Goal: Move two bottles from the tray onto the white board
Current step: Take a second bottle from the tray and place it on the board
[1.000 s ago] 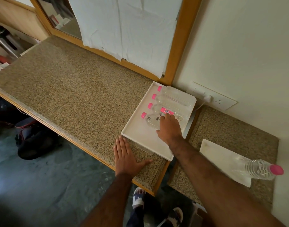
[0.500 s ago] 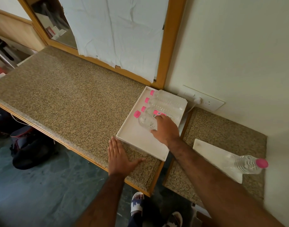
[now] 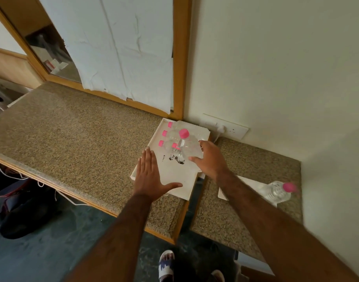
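On granite counter (image 3: 72,135), white tray (image 3: 174,180)

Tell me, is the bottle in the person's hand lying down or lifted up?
Lifted and tilted. The right hand grips the bottle with its pink cap pointing up, above the three bottles lying flat in the tray.

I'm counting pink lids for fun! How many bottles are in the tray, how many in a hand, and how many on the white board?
Lying in the tray: 3 bottles
Held in the right hand, lifted above the tray: 1 bottle
On the white board: 1 bottle
Total: 5 bottles, each with a pink cap.
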The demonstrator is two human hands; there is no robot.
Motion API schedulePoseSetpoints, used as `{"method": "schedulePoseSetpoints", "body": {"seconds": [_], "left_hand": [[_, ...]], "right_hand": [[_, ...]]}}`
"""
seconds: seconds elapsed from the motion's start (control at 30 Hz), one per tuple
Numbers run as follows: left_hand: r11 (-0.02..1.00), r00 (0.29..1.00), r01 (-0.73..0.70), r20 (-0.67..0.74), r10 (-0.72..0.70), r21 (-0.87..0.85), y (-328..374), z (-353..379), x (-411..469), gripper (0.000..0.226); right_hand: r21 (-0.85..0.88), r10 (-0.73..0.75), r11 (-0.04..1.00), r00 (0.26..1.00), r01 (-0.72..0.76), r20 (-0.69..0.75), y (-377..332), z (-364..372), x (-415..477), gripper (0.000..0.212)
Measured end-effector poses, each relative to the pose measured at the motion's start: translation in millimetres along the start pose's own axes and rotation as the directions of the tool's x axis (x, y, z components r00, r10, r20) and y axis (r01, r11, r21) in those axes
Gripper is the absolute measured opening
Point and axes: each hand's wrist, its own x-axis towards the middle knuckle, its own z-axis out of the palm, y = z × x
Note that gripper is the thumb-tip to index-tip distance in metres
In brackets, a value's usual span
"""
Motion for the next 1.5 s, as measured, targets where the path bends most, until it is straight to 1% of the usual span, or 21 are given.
{"method": "schedulePoseSetpoints", "body": {"seconds": [0.1,0.17,0.2,0.27,0.4,0.5,0.6,0.7,0.8,0.93,1.1,1.23,1.4,1.5], "left_hand": [[0.996,0.996,-0.093,0.005,0.093,-0.009,16,3,7,0.159],[0.99,0.99,-0.143,0.006,0.143,-0.005,21,5,8,0.158],[0.981,0.981,-0.194,0.008,0.194,-0.004,36,10,10,0.157],[0.97,0.969,-0.244,0.02,0.244,-0.008,47,17,10,0.156],[0.934,0.929,-0.354,0.097,0.357,-0.044,79,45,5,0.154],[0.921,0.907,-0.378,0.164,0.389,-0.096,95,66,-1,0.155],[0.922,0.891,-0.366,0.236,0.387,-0.129,111,86,-10,0.161],[0.934,0.891,-0.34,0.279,0.357,-0.111,123,105,-20,0.163],[0.95,0.886,-0.296,0.343,0.311,-0.095,126,120,-29,0.165],[0.961,0.859,-0.264,0.434,0.27,-0.076,128,139,-37,0.167],[0.974,0.848,-0.215,0.479,0.224,-0.076,130,158,-43,0.168],[0.972,0.838,-0.232,0.501,0.216,-0.032,135,172,-45,0.163],[0.965,0.827,-0.26,0.523,0.204,0.035,143,180,-44,0.157],[0.963,0.827,-0.262,0.529,0.19,0.063,144,189,-46,0.155]], "right_hand": [[0.05,0.036,0.998,0.999,-0.034,-0.03,19,-19,-6,0.058],[0.116,0.041,0.993,0.999,-0.037,-0.032,27,-25,-9,0.05],[0.146,0.07,0.987,0.996,-0.062,-0.049,40,-38,-16,0.048],[0.199,0.105,0.976,0.993,-0.091,-0.06,54,-48,-23,0.045],[0.29,0.199,0.943,0.976,-0.165,-0.093,96,-65,-47,0.047],[0.334,0.235,0.923,0.968,-0.193,-0.09,119,-67,-61,0.047],[0.36,0.252,0.909,0.964,-0.208,-0.079,138,-64,-70,0.046],[0.363,0.242,0.909,0.969,-0.207,-0.054,153,-59,-76,0.046],[0.377,0.224,0.907,0.973,-0.188,-0.055,162,-52,-79,0.05],[0.397,0.219,0.897,0.975,-0.193,-0.023,176,-41,-80,0.051],[0.417,0.233,0.884,0.972,-0.21,-0.004,188,-27,-81,0.05],[0.433,0.228,0.875,0.973,-0.217,0.026,196,-18,-84,0.051],[0.449,0.228,0.866,0.973,-0.223,0.043,202,-14,-84,0.061],[0.45,0.21,0.869,0.977,-0.208,0.045,207,-11,-83,0.06]]}}
